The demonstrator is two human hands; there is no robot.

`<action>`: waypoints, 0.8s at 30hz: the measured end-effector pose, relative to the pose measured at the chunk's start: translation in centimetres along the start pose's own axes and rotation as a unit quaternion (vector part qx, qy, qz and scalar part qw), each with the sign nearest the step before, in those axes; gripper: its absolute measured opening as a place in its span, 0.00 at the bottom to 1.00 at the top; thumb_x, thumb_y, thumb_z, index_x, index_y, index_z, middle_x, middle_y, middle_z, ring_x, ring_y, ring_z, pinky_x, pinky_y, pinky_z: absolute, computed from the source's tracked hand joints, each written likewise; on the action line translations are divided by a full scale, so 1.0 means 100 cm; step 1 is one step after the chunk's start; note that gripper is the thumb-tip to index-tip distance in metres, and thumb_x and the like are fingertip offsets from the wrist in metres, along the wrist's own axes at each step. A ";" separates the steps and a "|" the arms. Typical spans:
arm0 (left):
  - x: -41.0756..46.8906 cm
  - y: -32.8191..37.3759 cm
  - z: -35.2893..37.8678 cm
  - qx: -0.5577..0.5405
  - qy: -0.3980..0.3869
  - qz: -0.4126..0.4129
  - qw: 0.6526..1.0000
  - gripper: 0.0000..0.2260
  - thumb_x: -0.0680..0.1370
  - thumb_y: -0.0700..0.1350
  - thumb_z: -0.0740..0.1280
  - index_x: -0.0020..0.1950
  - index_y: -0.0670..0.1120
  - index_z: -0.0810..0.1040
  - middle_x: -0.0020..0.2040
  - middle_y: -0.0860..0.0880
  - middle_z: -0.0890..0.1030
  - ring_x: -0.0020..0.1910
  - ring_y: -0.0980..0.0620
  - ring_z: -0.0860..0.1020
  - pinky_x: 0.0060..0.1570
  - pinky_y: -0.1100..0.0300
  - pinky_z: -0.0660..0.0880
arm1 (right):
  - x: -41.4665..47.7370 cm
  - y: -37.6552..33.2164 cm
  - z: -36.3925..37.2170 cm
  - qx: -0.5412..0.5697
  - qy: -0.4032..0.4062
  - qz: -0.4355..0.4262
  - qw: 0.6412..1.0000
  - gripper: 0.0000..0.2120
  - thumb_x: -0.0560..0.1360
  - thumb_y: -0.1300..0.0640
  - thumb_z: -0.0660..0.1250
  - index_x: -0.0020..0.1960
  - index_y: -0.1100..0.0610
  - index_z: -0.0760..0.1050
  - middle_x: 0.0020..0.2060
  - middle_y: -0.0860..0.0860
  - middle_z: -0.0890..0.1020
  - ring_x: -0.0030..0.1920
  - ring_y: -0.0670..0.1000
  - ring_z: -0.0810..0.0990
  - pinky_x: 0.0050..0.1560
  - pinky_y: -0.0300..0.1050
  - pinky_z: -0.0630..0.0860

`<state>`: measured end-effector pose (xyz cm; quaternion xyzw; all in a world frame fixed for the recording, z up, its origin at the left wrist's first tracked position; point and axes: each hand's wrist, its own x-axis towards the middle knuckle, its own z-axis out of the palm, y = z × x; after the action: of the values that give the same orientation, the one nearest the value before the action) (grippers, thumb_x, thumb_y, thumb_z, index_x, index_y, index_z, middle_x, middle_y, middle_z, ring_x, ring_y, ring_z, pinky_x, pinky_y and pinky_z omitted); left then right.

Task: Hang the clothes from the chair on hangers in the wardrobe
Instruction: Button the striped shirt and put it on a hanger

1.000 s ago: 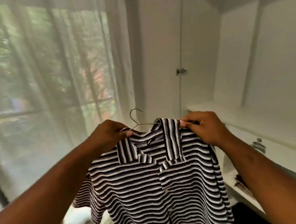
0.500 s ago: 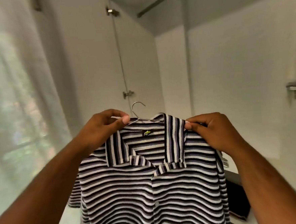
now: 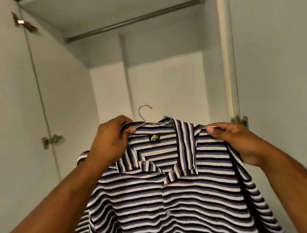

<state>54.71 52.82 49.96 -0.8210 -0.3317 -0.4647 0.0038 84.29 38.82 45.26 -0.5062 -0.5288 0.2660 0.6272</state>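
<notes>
At the shirt's shoulders: left grip (image 3: 111, 143) pinches the collar edge where the wire arm runs, thumb in front, fingers curled behind. Right grip (image 3: 236, 139) pinches the opposite shoulder between thumb and forefinger, other fingers curled under the cloth. Both are clamped on fabric. Judged reason: a two-point hold keeps the shirt (image 3: 173, 202) spread and level so it cannot slide off the hanger (image 3: 142, 115) during the lift.

Shirt: striped, collared, front facing the person, already seated on the hanger; the wire bar shows through the open neck. It is held in the air before the open wardrobe (image 3: 165, 82), touching none of it. The hook stands upright above the collar, just beside the left thumb, open side toward the right.

Rail (image 3: 135, 20): metal bar high under the top panel, well above the hook.

Judgement: dressing step done, hooking not yet. The next move calls for a raise. Risk: neither grip holds the hook, so it may swing on approach.
</notes>
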 end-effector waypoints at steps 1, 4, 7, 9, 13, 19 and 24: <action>0.014 -0.008 -0.002 -0.009 0.021 0.019 1.000 0.05 0.81 0.47 0.68 0.55 0.50 0.81 0.46 0.56 0.81 0.46 0.56 0.76 0.45 0.66 0.68 | 0.008 -0.005 0.005 -0.016 0.001 0.010 1.000 0.14 0.77 0.50 0.67 0.58 0.55 0.83 0.52 0.55 0.87 0.54 0.55 0.86 0.52 0.44 0.83; 0.057 -0.030 -0.005 -0.041 0.065 0.075 0.994 0.04 0.81 0.44 0.69 0.54 0.47 0.81 0.45 0.56 0.80 0.45 0.57 0.76 0.42 0.75 0.66 | 0.032 -0.023 0.019 -0.077 0.034 -0.011 0.996 0.17 0.80 0.45 0.62 0.61 0.54 0.81 0.54 0.53 0.87 0.55 0.53 0.86 0.56 0.46 0.81; 0.100 -0.043 -0.006 -0.092 0.076 0.097 0.988 0.03 0.80 0.40 0.70 0.52 0.47 0.80 0.43 0.55 0.80 0.40 0.62 0.75 0.41 0.81 0.65 | 0.050 -0.049 0.032 -0.064 0.046 -0.032 0.996 0.17 0.81 0.46 0.60 0.61 0.54 0.81 0.53 0.53 0.87 0.55 0.52 0.86 0.54 0.44 0.83; 0.130 -0.050 -0.007 -0.132 0.079 0.103 0.983 0.08 0.79 0.36 0.69 0.50 0.48 0.77 0.41 0.56 0.80 0.39 0.68 0.77 0.39 0.80 0.66 | 0.064 -0.069 0.041 -0.065 0.055 -0.053 0.995 0.16 0.82 0.47 0.60 0.60 0.54 0.81 0.52 0.52 0.87 0.53 0.52 0.86 0.50 0.41 0.83; 0.185 -0.057 -0.004 -0.142 0.108 0.124 0.976 0.09 0.80 0.35 0.68 0.50 0.49 0.76 0.44 0.51 0.81 0.39 0.62 0.76 0.37 0.77 0.67 | 0.110 -0.102 0.053 -0.167 0.159 -0.135 0.964 0.12 0.83 0.49 0.62 0.53 0.52 0.83 0.46 0.49 0.88 0.46 0.47 0.87 0.41 0.33 0.80; 0.259 -0.067 0.014 -0.115 0.121 0.116 0.979 0.08 0.80 0.42 0.70 0.59 0.49 0.78 0.51 0.50 0.83 0.48 0.52 0.79 0.48 0.62 0.71 | 0.191 -0.142 0.050 -0.264 0.237 -0.227 0.907 0.14 0.84 0.50 0.62 0.49 0.53 0.84 0.41 0.49 0.87 0.43 0.48 0.85 0.42 0.40 0.76; 0.314 -0.083 0.048 -0.058 0.120 0.119 0.984 0.13 0.80 0.47 0.69 0.64 0.52 0.75 0.59 0.53 0.80 0.54 0.53 0.78 0.57 0.55 0.77 | 0.279 -0.166 0.028 -0.333 0.269 -0.250 0.868 0.16 0.84 0.51 0.63 0.52 0.61 0.83 0.45 0.55 0.86 0.47 0.54 0.82 0.45 0.43 0.74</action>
<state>64.75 77.77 68.78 -0.7919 -0.2010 -0.5744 0.0508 86.67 58.33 71.27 -0.5880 -0.5052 -0.2380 0.5851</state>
